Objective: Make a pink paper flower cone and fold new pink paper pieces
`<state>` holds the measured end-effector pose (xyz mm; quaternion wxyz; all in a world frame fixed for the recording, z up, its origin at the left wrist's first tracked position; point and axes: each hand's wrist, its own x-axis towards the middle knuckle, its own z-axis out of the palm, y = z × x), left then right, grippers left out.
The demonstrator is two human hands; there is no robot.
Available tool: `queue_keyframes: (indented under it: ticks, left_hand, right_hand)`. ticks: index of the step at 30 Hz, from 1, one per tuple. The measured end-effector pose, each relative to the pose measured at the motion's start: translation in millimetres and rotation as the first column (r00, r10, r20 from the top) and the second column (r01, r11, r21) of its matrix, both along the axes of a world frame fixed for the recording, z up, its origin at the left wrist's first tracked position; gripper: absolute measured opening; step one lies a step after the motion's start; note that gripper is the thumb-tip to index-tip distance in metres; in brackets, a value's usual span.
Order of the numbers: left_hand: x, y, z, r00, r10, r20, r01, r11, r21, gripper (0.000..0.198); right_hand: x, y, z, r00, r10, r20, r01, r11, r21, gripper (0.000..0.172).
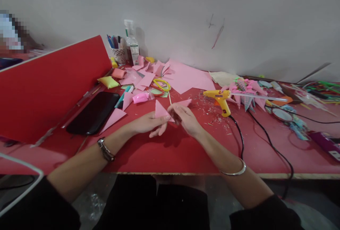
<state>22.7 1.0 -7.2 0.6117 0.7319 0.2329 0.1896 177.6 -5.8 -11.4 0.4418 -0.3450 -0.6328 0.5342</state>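
Near the table's front middle, my left hand (150, 123) pinches a folded pink paper (160, 110) between thumb and fingers, its pointed tip upward. My right hand (186, 118) is beside it with curled fingers at the paper's right side; what its fingertips grip is hidden. Another pointed piece of pink paper (185, 103) shows just behind my right hand. A thin pale stick (170, 98) stands out behind the fingers. Pink paper scraps and a yellow ring (162, 85) lie beyond my hands.
A yellow glue gun (221, 102) with a black cord lies to the right, near pink paper cones (245, 93). On the left are a black phone (92, 113) and a red board (53, 85). A bottle (132, 47) and pen cup (118, 55) stand at the back.
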Motion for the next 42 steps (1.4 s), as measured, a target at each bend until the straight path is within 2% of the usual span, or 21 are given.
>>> queue_keyframes:
  ticks: [2, 4, 6, 8, 16, 18, 20, 24, 26, 28, 30, 32, 35, 38, 42]
  left_hand:
    - [1, -2, 1.7, 0.995, -0.099, 0.008, 0.099, 0.994, -0.044, 0.055]
    - [1, -4, 4.1, 0.987, -0.16, 0.017, 0.16, 0.985, -0.062, 0.056]
    - [2, -6, 6.8, 0.977, -0.212, 0.033, 0.214, 0.974, -0.069, 0.056]
    - [2, -7, 8.7, 0.967, -0.252, 0.042, 0.255, 0.964, -0.079, 0.055]
    - [0, -3, 5.2, 0.96, -0.281, 0.01, 0.28, 0.954, -0.111, 0.054]
    - [1, -3, 4.6, 0.974, -0.225, 0.018, 0.225, 0.971, -0.079, 0.052]
    - [3, -2, 3.3, 0.994, -0.11, 0.015, 0.11, 0.993, -0.038, 0.047]
    - [5, 1, -1.8, 0.985, 0.17, -0.007, -0.17, 0.985, 0.009, 0.041]
    - [6, 2, -3.4, 0.96, 0.279, -0.001, -0.279, 0.96, 0.009, 0.043]
    - [7, 3, -3.5, 0.925, 0.379, 0.013, -0.379, 0.925, 0.006, 0.048]
    - [8, 5, -2.7, 0.876, 0.482, 0.028, -0.482, 0.876, -0.001, 0.05]
    - [8, 6, -2.1, 0.816, 0.577, 0.041, -0.578, 0.816, 0.003, 0.048]
    - [8, 8, -3.0, 0.777, 0.626, 0.074, -0.63, 0.769, 0.113, 0.034]
    - [8, 9, -5.8, 0.799, 0.596, 0.076, -0.591, 0.756, 0.281, 0.011]
    - [8, 8, -9.1, 0.813, 0.581, 0.045, -0.552, 0.743, 0.377, 0.022]
  right_hand:
    - [0, -1, 1.5, 1.0, 0.018, -0.009, -0.018, 1.0, 0.016, 0.015]
    - [1, -4, 3.6, 0.99, 0.142, 0.008, -0.141, 0.989, -0.035, 0.02]
    - [2, -7, 5.7, 0.956, 0.294, 0.005, -0.291, 0.947, -0.135, 0.024]
    - [4, -9, 7.5, 0.927, 0.375, 0.002, -0.366, 0.906, -0.212, 0.026]
    - [6, -8, 7.8, 0.915, 0.4, -0.059, -0.399, 0.87, -0.29, 0.026]
    - [7, -7, 6.4, 0.903, 0.418, -0.1, -0.428, 0.855, -0.294, 0.024]
    - [6, -6, 5.5, 0.897, 0.418, -0.145, -0.442, 0.854, -0.274, 0.02]
    - [4, -3, 6.3, 0.92, 0.33, -0.211, -0.372, 0.905, -0.208, 0.015]
    - [1, -1, 7.0, 0.944, 0.248, -0.218, -0.293, 0.933, -0.21, 0.014]
    - [0, 1, 7.1, 0.974, 0.107, -0.199, -0.156, 0.955, -0.252, 0.012]
    - [0, 4, 6.3, 0.986, -0.067, -0.151, 0.016, 0.948, -0.319, 0.012]
    - [0, 6, 5.0, 0.979, -0.181, -0.091, 0.135, 0.919, -0.369, 0.01]
    - [1, 7, 3.5, 0.983, -0.184, -0.025, 0.161, 0.911, -0.38, 0.004]
    - [1, 7, 3.3, 0.99, -0.137, 0.034, 0.141, 0.933, -0.332, 0.005]
    - [1, 6, 3.7, 0.985, -0.131, 0.113, 0.156, 0.954, -0.255, 0.014]
